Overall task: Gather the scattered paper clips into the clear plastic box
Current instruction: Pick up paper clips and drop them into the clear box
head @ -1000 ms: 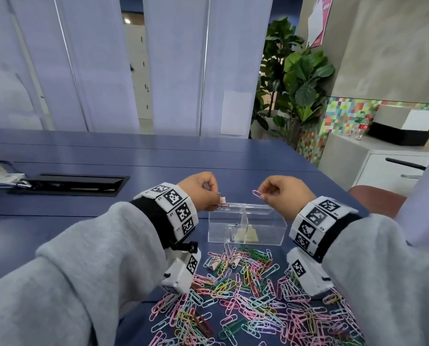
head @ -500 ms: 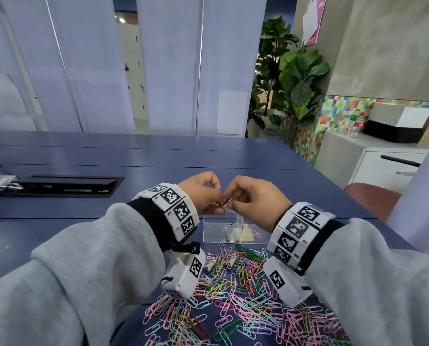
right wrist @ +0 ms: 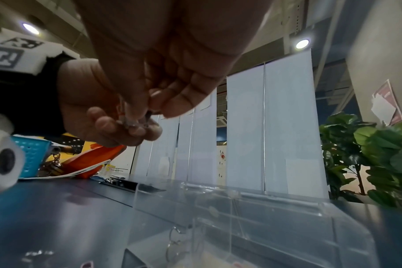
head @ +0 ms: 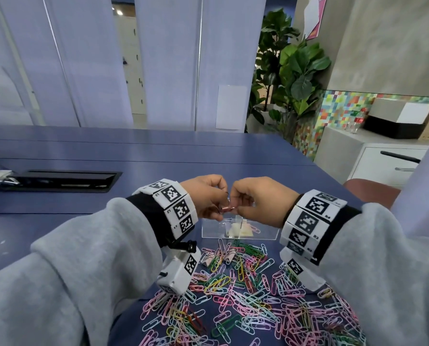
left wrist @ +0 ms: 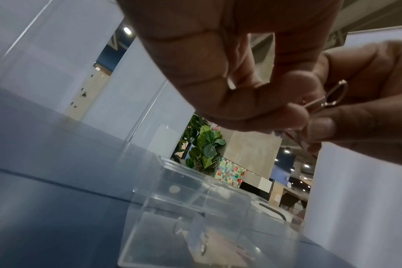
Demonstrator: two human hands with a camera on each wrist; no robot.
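Done: only a few clips seen inside clear plastic box.
Left: large pile of paper clips scattered at surface's near edge.
Grip: left hand and right hand pinched on linked clips above box.

Left hand: raised, fingers curled, fingertips pinching.
Right hand: raised, fingers curled, fingertips meeting the left's.
Forearms: angled inward.

Blue table, white panels, plant
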